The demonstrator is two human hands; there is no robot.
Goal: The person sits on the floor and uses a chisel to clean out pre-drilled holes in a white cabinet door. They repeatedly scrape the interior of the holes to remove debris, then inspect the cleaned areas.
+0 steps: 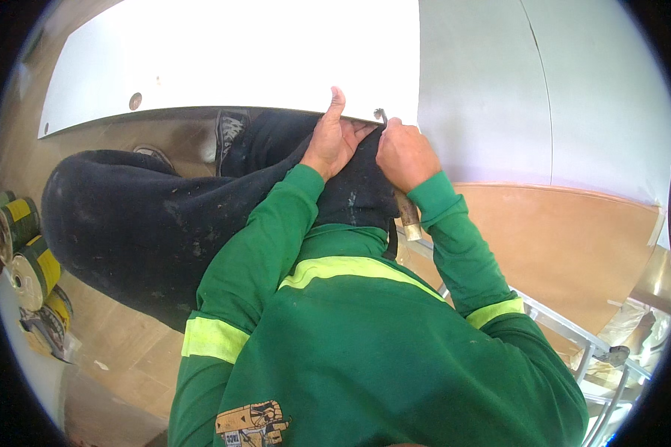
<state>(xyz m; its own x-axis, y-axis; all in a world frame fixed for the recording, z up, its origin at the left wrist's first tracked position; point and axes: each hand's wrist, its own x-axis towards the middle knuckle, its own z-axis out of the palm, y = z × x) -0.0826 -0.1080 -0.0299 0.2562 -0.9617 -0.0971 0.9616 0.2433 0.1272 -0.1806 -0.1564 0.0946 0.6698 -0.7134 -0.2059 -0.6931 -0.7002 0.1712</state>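
A large white panel (238, 63) lies across my lap and reaches forward. My left hand (334, 143) is at its near edge, the thumb up over the white face and the fingers along the underside. Close to its right, my right hand (408, 155) is closed around a wooden-handled tool (407, 212). The handle's end shows below the fist. A dark hooked metal tip comes out above the fist, at a small hole (378, 115) near the panel's edge. Most of the tool is hidden by my fingers. A larger round hole (135, 101) is cut further left.
Grey-white boards (492, 97) stretch out at the right, with a brown sheet (552, 238) nearer me. An aluminium ladder (574, 335) is at the lower right. Several green and yellow cans (31, 268) stand at the left on the wooden floor (119, 335).
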